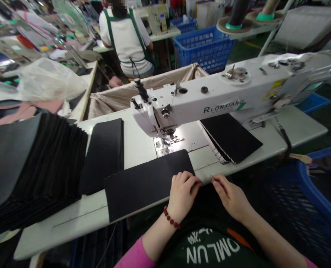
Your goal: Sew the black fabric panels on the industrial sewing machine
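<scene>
A flat black panel (148,182), leather-like, lies on the sewing table's front edge, below the needle area of a white sewing machine (193,98). My left hand (183,191), with a red bead bracelet at the wrist, is closed at the panel's right corner, its fingertips pinched on the edge. To the right, just off the table edge, my right hand (231,197) is closed in a pinch. A thin, pointed sliver (212,177) shows at its fingertips, too small to name. The two hands are apart.
A tall stack of black panels (22,160) stands at left, beside a smaller pile (102,156). More black pieces (229,136) lie under the machine arm. Blue baskets (203,48) stand behind and at right (308,190). A person (126,41) sits ahead, back turned.
</scene>
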The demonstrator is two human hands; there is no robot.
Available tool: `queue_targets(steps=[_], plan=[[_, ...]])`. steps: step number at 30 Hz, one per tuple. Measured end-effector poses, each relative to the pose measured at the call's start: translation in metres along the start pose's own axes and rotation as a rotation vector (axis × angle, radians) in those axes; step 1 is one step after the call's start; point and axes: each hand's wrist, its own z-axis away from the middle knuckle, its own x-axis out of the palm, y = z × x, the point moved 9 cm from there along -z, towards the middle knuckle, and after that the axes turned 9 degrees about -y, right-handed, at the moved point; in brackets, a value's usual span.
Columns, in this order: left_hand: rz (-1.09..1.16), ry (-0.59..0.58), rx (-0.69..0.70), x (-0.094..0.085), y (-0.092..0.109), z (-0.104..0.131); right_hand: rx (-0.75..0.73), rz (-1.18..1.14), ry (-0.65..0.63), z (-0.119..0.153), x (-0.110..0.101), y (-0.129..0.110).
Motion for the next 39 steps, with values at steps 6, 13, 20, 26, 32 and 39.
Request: queue_targets(steps=[6,13,20,26,32,39], plan=[[0.379,-0.002,-0.03,-0.009,-0.008,-0.002,-0.036,0.147,-0.068,0.003,0.007,-0.016],[0.433,-0.009,-0.036,-0.01,-0.015,0.0,-0.119,0.392,-0.053,-0.007,0.016,-0.038],[0.44,-0.034,0.014,-0.012,-0.01,0.004,-0.105,0.52,-0.078,-0.012,0.022,-0.036],[0.442,-0.015,-0.011,-0.033,-0.032,0.034,-0.156,0.509,-0.083,-0.014,0.022,-0.042],[0.446,0.058,-0.058,-0.04,-0.04,0.042,-0.151,0.497,-0.102,-0.011,0.029,-0.045],[0.457,0.064,-0.038,-0.037,-0.038,0.036,-0.136,0.441,-0.12,-0.007,0.034,-0.055]])
